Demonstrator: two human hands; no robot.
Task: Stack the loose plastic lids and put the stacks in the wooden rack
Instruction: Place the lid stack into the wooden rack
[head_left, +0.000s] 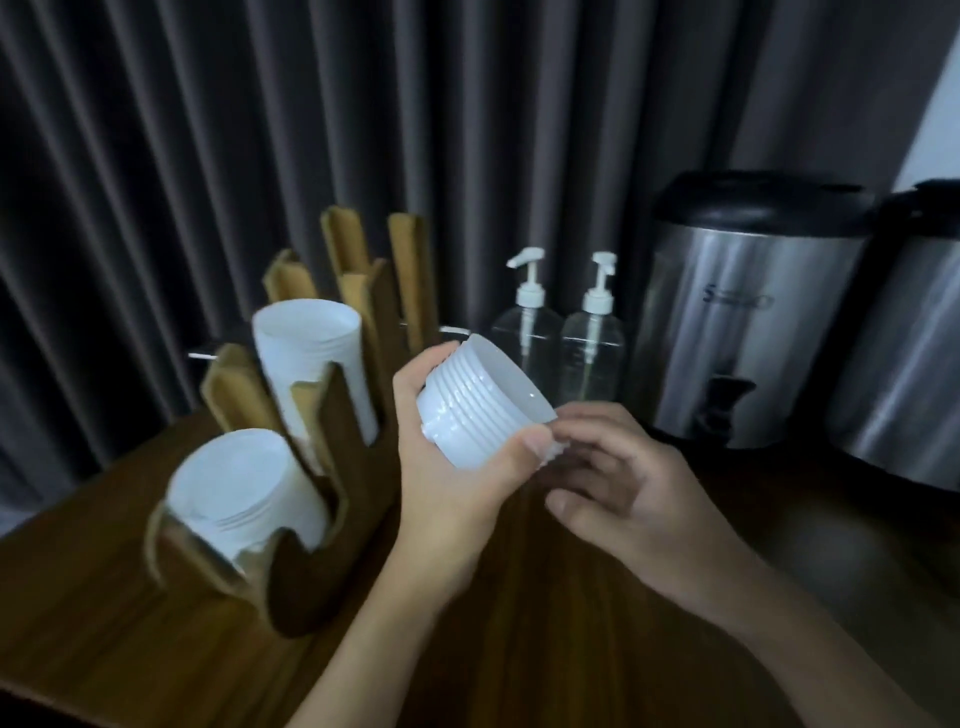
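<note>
1. I am gripping the stack of lids (483, 400) in my left hand (447, 483), with my thumb (530, 444) pressing across its near side and my fingers (431, 358) curling round the far side.
2. My right hand (623, 483) is hovering at the stack's lower end with its fingers bent. I cannot tell whether they are pinching the stack or only touching it.
3. The stack is tilting in the air above the table (519, 649), just right of the wooden rack (332, 561). It is showing white, nested lids with ribbed rims and a smooth top face.
4. The rack is holding two more white stacks, a front stack (234, 483) and a back stack (311, 353).
5. Behind are standing two clear pump bottles (524, 332), unlabelled, and two steel urns (743, 322). The nearer urn is bearing a dark logo, too blurred to read.
</note>
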